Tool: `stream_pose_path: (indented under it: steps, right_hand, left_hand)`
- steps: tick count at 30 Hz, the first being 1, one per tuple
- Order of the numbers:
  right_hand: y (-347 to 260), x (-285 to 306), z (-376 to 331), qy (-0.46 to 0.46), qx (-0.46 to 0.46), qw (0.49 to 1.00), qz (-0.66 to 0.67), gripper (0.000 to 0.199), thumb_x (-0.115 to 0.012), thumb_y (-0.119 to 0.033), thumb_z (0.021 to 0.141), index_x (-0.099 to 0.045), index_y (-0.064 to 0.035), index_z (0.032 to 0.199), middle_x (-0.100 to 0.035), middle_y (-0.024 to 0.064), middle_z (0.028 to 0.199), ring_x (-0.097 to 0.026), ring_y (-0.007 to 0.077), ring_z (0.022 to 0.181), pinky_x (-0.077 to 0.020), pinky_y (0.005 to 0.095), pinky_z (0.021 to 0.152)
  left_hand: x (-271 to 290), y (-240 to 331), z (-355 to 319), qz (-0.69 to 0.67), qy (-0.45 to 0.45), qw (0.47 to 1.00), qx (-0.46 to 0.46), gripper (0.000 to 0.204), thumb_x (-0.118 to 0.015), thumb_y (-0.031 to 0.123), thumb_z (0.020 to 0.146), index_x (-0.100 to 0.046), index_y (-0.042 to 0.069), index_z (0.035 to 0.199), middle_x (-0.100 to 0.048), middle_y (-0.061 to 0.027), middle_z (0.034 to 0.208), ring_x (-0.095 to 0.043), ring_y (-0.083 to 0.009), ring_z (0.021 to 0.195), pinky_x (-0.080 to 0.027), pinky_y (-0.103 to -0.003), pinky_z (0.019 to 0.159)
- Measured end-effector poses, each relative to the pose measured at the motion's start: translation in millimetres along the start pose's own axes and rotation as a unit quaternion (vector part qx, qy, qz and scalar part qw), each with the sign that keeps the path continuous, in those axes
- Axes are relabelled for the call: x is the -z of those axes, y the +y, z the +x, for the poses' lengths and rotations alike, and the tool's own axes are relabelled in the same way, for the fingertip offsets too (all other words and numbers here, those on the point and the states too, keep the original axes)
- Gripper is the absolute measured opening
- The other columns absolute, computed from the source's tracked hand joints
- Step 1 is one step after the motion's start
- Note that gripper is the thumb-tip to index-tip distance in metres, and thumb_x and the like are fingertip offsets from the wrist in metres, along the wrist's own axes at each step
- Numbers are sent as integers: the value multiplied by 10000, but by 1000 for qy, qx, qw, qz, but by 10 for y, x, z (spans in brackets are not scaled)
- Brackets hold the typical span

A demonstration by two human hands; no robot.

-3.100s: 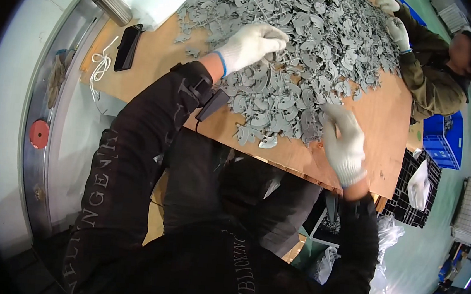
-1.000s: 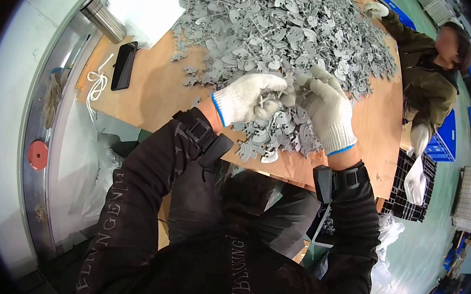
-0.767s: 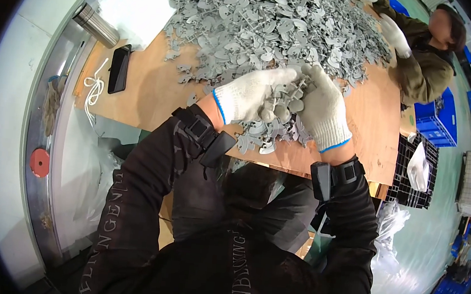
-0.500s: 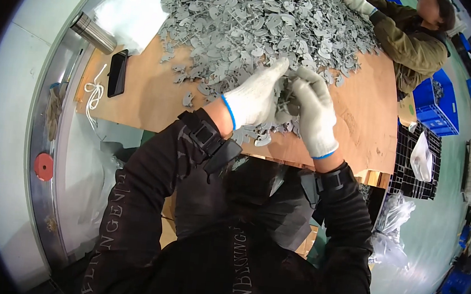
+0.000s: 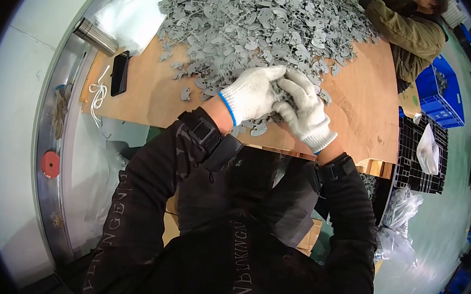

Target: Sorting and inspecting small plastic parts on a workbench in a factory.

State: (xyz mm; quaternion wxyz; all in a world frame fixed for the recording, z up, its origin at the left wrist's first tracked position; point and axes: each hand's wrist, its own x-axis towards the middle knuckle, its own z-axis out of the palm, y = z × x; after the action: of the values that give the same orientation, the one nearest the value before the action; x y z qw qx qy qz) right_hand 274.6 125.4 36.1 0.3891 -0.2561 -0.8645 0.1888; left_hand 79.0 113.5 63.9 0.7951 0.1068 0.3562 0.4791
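Note:
Both of my hands wear white knit gloves with blue cuff edges and meet at the near edge of a heap of small grey flat parts (image 5: 246, 19). My left hand (image 5: 254, 95) curves round grey parts from the left, its fingertips touching the right glove. From the right, my right hand (image 5: 303, 108) bends its fingers over the same parts. Only slivers of grey show between the gloves, so how many pieces are held is hidden. A few loose grey parts (image 5: 258, 129) lie on the wooden table (image 5: 356, 113) just below my hands.
On the left of the table lie a black phone (image 5: 120, 73), a steel flask (image 5: 95, 36), a white cord (image 5: 99, 93) and a clear plastic sheet (image 5: 132, 17). A co-worker's sleeve (image 5: 403, 27) reaches in at the far right. A blue crate (image 5: 444, 98) stands beyond the table's right edge.
My right hand has turned inward and closed against my left, covering the grey parts that showed between them. The co-worker's gloved hand has shifted toward the upper edge.

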Motion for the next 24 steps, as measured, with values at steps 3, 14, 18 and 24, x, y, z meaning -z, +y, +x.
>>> stream_pose_path:
  steps: [3,14,18,24]
  right_hand:
    - [74,3,8,15,17,1000,-5,506,-829,-89,929,-648,-34,1398,-641,200,1455,-659,417,1332,-573,478,1100]
    - [199,-267,-65,313,-386,729,471,193,-614,-181,1144,-676,-55,1277,-773,127,1255,-745,288,1092,-616,400,969]
    - [246,-44,-241,248,-404,528,705,234,-551,-248,1174,-681,-66,1244,-773,125,1240,-745,282,1073,-625,420,919]
    - [116,595,-624,297,-450,677,501,243,-539,-265,1176,-707,-92,1204,-768,67,1099,-708,155,765,-511,260,501]
  left_hand:
    - [304,-52,179,-28,-102,994,-6,402,-450,378,1206,-622,48,1358,-686,-148,1209,-704,-267,1030,-621,-415,866]
    - [-372,20,-221,-78,-66,993,59,462,-439,431,1192,-641,25,1281,-738,-124,1113,-716,-292,1027,-615,-426,899]
    - [-493,-38,-264,167,-45,985,-2,573,-476,462,1185,-626,-37,1423,-727,-208,1302,-715,-414,1240,-579,-528,1099]
    - [-421,39,-451,444,-48,895,-19,518,-514,473,1149,-684,38,1374,-776,-155,1182,-756,-314,1147,-604,-467,1021]
